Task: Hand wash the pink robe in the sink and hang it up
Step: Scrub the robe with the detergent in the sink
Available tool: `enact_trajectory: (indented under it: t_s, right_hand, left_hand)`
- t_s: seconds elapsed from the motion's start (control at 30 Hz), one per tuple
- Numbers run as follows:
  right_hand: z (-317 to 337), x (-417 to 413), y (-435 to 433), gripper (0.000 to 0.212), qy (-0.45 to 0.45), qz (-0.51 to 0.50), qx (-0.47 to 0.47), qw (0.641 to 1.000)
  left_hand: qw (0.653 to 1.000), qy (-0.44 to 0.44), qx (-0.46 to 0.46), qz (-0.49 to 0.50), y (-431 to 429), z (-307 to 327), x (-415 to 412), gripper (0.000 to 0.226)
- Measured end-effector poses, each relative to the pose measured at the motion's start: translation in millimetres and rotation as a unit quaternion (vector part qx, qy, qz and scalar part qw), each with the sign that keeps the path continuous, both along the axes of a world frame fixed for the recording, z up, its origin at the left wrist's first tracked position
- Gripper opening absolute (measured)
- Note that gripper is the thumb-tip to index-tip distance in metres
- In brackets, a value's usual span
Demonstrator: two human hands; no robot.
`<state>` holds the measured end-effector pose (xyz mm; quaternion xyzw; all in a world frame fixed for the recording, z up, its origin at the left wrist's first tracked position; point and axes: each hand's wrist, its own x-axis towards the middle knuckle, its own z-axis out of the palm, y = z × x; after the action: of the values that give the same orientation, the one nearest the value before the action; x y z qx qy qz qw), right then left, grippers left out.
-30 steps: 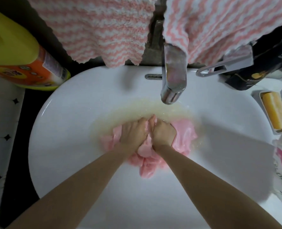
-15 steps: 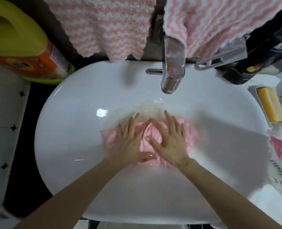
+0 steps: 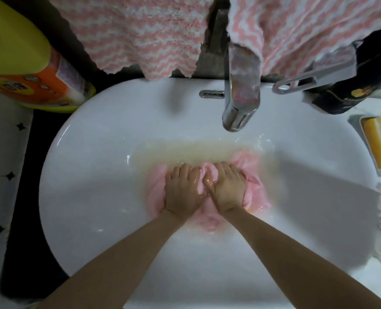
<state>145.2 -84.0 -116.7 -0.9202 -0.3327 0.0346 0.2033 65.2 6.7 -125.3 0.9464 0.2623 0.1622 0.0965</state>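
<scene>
Head view: the pink robe lies bunched at the bottom of the white sink, in shallow, yellowish cloudy water, just forward of the tap; no water stream visible from the spout. The left hand and right hand sit side by side on top of the bundle, thumbs touching, fingers of each curled down into the wet cloth and gripping a fold. The robe is directly under both hands, neither one nearer. The bundle's long axis runs roughly left to right across the basin, with a smaller lobe trailing toward the person between the wrists. Judgement: scrubbing step in hand; rinse, wring and hanging not yet done. Next squeeze needs a downward push, no reach. A bar of soap sits on the rim at right, well apart.
</scene>
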Motion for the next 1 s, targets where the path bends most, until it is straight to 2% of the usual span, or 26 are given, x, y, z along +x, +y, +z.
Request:
enact_trajectory:
  t_s: [0.17,0.23,0.3,0.33,0.4,0.43,0.47,0.5,0.53,0.57,0.6,0.63,0.67,0.7,0.77,0.8,0.87,0.93,1.0]
  right_hand:
    - [2,19,18,0.037,-0.014,-0.031,0.033,0.999]
    - [11,22,23,0.049,0.034,-0.033,-0.007,0.999]
    - [19,30,24,0.057,0.111,-0.047,-0.061,0.991]
    - [23,39,24,0.055,0.168,-0.047,-0.078,0.982]
    - [39,60,19,0.042,0.339,-0.035,-0.065,0.938]
    - [49,69,15,0.04,0.402,-0.019,-0.065,0.913]
    - [57,75,9,0.044,0.418,0.006,-0.092,0.904]
    - [63,78,2,0.052,0.382,0.032,-0.144,0.912]
    - [68,78,-3,0.061,0.318,0.049,-0.194,0.927]
    - [71,75,-6,0.071,0.264,0.055,-0.224,0.937]
    - [71,72,-7,0.08,0.241,0.053,-0.234,0.94]
    - [68,68,-7,0.085,0.242,0.051,-0.233,0.941]
    - [64,64,-5,0.081,0.262,0.056,-0.228,0.936]
    - [60,60,-2,0.067,0.297,0.062,-0.218,0.928]
    - [60,53,1,0.033,0.369,0.06,-0.178,0.91]
    - [63,53,1,0.024,0.396,0.047,-0.151,0.905]
    - [75,55,-5,0.023,0.408,0.02,-0.081,0.909]
    - [87,53,-15,0.03,0.364,0.013,0.019,0.931]
    - [93,39,-24,0.029,0.235,0.021,0.105,0.966]
  left_hand:
    - [0.997,0.017,-0.063,-0.036,13,0,20,0.029]
    - [0.993,0.069,-0.09,-0.022,19,13,29,0.034]
    - [0.971,0.168,-0.169,-0.036,31,20,33,0.039]
    - [0.941,0.211,-0.258,-0.061,40,24,32,0.053]
    - [0.84,0.237,-0.476,-0.107,64,41,27,0.076]
    - [0.794,0.222,-0.555,-0.115,75,51,24,0.073]
    - [0.768,0.208,-0.592,-0.127,84,58,20,0.064]
    - [0.786,0.208,-0.565,-0.139,91,59,15,0.058]
    - [0.837,0.232,-0.474,-0.149,96,60,11,0.06]
    - [0.879,0.252,-0.373,-0.156,96,60,7,0.069]
    - [0.895,0.258,-0.325,-0.165,93,56,4,0.078]
    - [0.887,0.26,-0.341,-0.169,88,55,1,0.085]
    - [0.868,0.273,-0.384,-0.161,79,53,1,0.088]
    - [0.855,0.278,-0.409,-0.155,69,51,1,0.088]
    - [0.864,0.292,-0.38,-0.154,55,51,4,0.082]
    - [0.879,0.281,-0.353,-0.152,51,54,6,0.079]
    - [0.913,0.238,-0.298,-0.146,46,66,6,0.071]
    - [0.954,0.134,-0.216,-0.16,45,81,2,0.058]
    - [0.981,0.014,-0.102,-0.164,42,84,-1,0.053]
